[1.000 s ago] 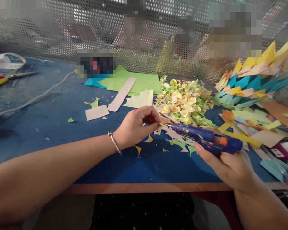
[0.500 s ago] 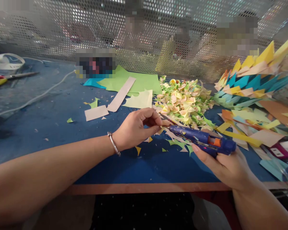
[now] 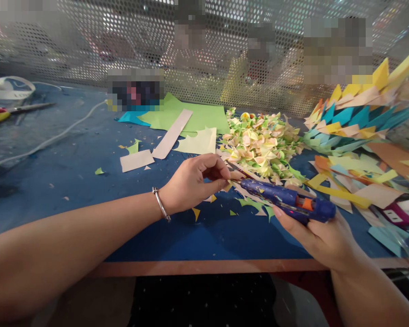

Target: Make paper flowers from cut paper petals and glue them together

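A blue hot glue gun (image 3: 286, 194) with an orange part is gripped in my right hand (image 3: 330, 238), its nozzle pointing left. My left hand (image 3: 199, 181) pinches a small yellowish paper piece (image 3: 229, 184) between thumb and fingertips, right at the nozzle tip; most of that piece is hidden by the fingers. Just beyond both hands lies a heap of small folded paper pieces (image 3: 262, 143) in cream, pink and green. Green and yellow offcuts (image 3: 197, 213) are scattered under and around my hands.
Behind stand a green paper sheet (image 3: 204, 113), a pink strip (image 3: 173, 134) and a perforated metal screen (image 3: 204, 81). At right are a layered folded-paper piece (image 3: 354, 119), paper strips (image 3: 361, 193) and a purple power strip (image 3: 395, 213). Scissors (image 3: 17, 110) and a white cable (image 3: 51, 141) lie left.
Almost nothing differs. Both hands hold the same place, with the glue gun's nozzle still at the pinched paper piece.
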The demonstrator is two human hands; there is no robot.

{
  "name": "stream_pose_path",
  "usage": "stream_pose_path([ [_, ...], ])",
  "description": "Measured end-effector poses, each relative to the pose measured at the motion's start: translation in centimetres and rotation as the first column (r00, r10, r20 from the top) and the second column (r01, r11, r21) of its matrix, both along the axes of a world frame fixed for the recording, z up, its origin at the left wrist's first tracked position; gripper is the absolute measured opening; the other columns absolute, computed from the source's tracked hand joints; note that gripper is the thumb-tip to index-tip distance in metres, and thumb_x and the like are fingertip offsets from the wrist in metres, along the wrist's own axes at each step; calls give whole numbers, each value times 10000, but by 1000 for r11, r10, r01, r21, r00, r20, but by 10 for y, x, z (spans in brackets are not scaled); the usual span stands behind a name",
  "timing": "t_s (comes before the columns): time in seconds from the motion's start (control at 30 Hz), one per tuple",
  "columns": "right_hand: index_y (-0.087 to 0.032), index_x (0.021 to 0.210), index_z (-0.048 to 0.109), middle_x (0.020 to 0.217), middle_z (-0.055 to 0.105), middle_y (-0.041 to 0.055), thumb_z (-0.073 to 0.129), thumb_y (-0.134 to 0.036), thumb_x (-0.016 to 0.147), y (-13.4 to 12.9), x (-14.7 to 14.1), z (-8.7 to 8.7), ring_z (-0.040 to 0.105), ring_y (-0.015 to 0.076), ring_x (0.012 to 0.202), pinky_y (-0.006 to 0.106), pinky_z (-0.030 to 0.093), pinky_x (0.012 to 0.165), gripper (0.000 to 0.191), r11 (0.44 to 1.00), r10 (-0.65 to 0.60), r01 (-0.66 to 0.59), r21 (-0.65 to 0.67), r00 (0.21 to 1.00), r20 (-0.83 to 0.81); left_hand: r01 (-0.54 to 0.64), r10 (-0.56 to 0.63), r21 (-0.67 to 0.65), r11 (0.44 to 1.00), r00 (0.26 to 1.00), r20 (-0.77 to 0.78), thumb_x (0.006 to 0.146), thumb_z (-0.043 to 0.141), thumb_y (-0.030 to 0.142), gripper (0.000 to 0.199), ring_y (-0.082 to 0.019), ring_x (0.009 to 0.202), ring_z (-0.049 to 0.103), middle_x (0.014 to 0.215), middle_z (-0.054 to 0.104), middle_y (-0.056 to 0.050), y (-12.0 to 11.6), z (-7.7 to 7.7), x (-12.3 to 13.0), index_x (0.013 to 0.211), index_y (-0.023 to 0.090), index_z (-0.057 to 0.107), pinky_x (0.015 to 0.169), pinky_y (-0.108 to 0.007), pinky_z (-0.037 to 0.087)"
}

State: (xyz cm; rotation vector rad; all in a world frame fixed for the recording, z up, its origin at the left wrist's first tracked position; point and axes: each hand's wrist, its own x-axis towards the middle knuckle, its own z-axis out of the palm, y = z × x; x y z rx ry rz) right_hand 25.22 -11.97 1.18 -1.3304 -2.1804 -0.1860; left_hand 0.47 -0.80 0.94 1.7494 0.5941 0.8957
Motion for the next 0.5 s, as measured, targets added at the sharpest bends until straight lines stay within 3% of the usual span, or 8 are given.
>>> stream_pose_path([
  [0.23, -249, 868, 528, 764, 636, -4, 581, -240, 932, -1, 0, -1, 640, 145, 611, 250, 506, 548, 84, 999, -23, 21, -40, 999, -35, -40, 40, -2, 999, 999, -17, 786, 669, 164, 79, -130, 724, 689, 797, 680, -28, 0, 0, 0, 819, 158, 597, 690, -266, 569],
  [0.5, -246, 888, 582, 822, 699, 16, 601, -261, 918, -3, 4, -4, 683, 188, 690, 294, 512, 595, 38, 998, -66, 66, -18, 998, -23, -20, 28, -102, 995, 997, 73, 770, 690, 143, 109, -108, 700, 680, 750, 668, -2, 3, -3, 3, 814, 155, 591, 666, -236, 551],
])
